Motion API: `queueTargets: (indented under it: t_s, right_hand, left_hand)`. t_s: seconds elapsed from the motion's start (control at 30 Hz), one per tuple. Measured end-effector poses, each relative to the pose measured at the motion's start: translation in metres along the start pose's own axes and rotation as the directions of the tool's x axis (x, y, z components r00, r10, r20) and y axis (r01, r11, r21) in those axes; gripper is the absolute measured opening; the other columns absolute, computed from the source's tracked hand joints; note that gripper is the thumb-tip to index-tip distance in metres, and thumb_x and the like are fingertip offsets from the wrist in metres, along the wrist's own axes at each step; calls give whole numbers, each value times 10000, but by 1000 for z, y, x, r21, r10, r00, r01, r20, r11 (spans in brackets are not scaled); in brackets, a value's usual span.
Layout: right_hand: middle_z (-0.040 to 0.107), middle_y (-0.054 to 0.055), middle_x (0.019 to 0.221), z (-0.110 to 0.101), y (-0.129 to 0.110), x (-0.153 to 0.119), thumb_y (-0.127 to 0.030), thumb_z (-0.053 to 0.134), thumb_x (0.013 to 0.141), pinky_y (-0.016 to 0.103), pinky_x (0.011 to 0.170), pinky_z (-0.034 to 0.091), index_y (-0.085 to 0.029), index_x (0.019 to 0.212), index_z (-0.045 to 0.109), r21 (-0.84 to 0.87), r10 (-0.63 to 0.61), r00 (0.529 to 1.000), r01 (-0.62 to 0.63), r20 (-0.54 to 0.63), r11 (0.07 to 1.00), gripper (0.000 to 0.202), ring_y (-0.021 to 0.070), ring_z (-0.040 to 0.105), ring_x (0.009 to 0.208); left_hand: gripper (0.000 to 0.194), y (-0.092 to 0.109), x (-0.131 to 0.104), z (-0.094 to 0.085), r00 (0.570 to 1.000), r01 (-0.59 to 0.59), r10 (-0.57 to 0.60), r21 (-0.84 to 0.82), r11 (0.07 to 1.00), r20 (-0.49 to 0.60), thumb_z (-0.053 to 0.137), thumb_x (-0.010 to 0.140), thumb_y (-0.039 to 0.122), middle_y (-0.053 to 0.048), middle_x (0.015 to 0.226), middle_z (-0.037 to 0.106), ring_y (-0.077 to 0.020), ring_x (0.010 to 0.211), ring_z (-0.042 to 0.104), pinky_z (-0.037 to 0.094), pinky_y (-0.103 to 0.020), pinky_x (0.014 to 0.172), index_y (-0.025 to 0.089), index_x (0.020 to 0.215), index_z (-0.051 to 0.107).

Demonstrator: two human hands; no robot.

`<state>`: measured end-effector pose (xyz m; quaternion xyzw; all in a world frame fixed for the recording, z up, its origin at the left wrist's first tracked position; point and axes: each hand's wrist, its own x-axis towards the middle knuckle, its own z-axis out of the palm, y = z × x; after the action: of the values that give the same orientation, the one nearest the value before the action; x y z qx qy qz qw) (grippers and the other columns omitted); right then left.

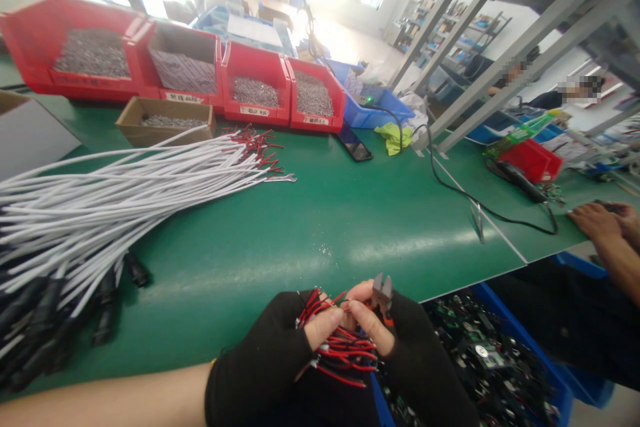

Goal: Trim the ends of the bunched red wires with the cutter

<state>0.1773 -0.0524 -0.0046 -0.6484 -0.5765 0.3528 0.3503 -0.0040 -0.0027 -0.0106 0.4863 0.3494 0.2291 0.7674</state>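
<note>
My left hand [300, 333], in a black fingerless glove, is closed around a bunch of short red and black wires [345, 350] at the front edge of the bench. Close beside it, my right hand [395, 340], gloved the same way, holds side cutters [383, 293] against the palm, their grey jaws pointing up. The thumb and fingertips of my right hand also pinch at the wire ends, next to my left thumb. Which single wire lies between the fingertips is hard to make out.
White cables [150, 190] with red wire ends and black connectors lie at left, a wrench [280, 178] beside them. Red bins [255, 90] of small metal parts line the back. A blue crate [560, 380] of circuit boards stands lower right. A co-worker's hands [600, 220] are at far right.
</note>
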Motion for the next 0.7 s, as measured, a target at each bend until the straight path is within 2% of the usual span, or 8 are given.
queueTargets:
  t_s: [0.1,0.23,0.4,0.6,0.7]
  right_hand:
    - [706,51,750,-1,-7,1,-389,583,923,164,584,529,-152,822,721,24,-64,998,64,10,998,292,108,666,671]
    - [711,41,789,-1,-7,-2,-333,553,942,150,583,517,-160,864,716,16,-115,993,114,36,993,250,92,666,679]
    - [691,9,802,-5,-7,-3,-284,528,952,136,635,510,-173,870,676,-1,-196,973,198,123,980,203,68,662,720]
    - [661,-25,685,-7,-17,3,-339,534,937,149,611,510,-173,791,653,-66,-116,992,113,-46,991,251,57,644,627]
    - [673,-24,692,-7,-24,4,-358,543,922,165,615,507,-179,792,674,-88,-128,989,122,-67,989,257,63,653,634]
  left_hand:
    - [448,-4,1,0,1000,7,-7,-12,1000,-13,628,818,567,-54,681,602,-161,621,500,421,-265,601,131,714,626]
    - [512,-8,1,1,1000,27,-28,-22,999,-10,629,808,636,-37,630,548,-147,568,445,339,-245,514,131,724,633]
    - [540,2,-1,2,999,20,-19,21,1000,-50,604,817,658,-30,594,509,-159,586,440,343,-248,526,133,693,638]
    - [407,22,-8,-1,999,30,-28,68,997,-30,653,803,535,-72,714,605,-195,710,519,454,-257,632,146,683,662]
    - [395,25,-10,-2,1000,30,-30,129,991,-4,628,824,511,-68,703,597,-193,709,511,445,-244,617,142,688,666]
